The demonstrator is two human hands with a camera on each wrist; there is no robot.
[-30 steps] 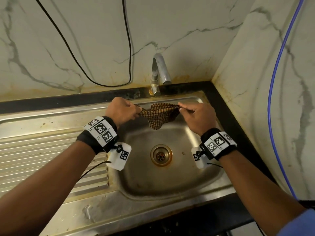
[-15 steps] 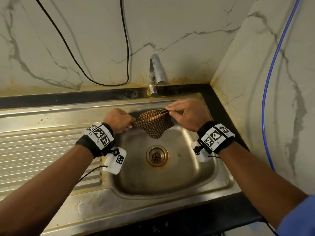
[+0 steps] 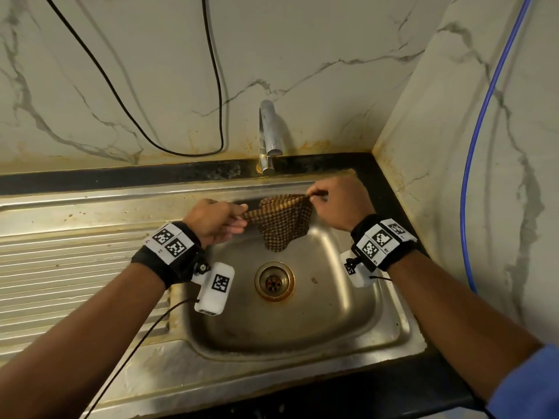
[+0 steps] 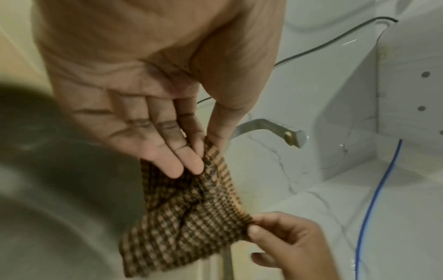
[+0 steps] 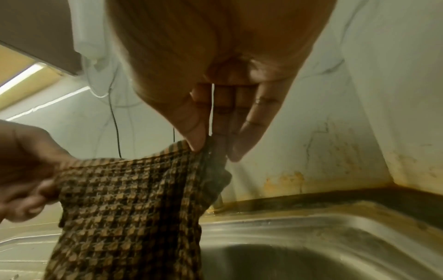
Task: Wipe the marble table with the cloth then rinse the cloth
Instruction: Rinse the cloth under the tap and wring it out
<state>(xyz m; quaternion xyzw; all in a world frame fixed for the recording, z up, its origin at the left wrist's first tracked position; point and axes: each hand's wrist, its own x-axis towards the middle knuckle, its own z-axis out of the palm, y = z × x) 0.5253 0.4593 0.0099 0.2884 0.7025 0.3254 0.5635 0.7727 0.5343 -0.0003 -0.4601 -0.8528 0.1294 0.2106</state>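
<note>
A brown and orange checked cloth point(image 3: 282, 223) hangs spread over the steel sink basin point(image 3: 348, 297), just below the tap point(image 3: 269, 131). My left hand point(image 3: 216, 220) pinches its left top corner between thumb and forefinger, the other fingers straight point(image 4: 182, 161). My right hand point(image 3: 338, 204) pinches the right top corner, thumb against fingers point(image 5: 199, 140). The cloth point(image 5: 129, 199) sags between the two hands, and its lower edge hangs free above the drain point(image 3: 274, 281). No water runs from the tap.
A ribbed steel draining board point(image 3: 66, 267) lies left of the basin. Marble walls close in behind and on the right. A black cable point(image 3: 211, 86) loops down the back wall and a blue hose point(image 3: 478, 146) runs down the right wall. A black counter edge point(image 3: 363, 391) fronts the sink.
Both hands have drawn the cloth slightly toward me and to the right over the basin. The cloth now hangs more opened out between the two pinched corners.
</note>
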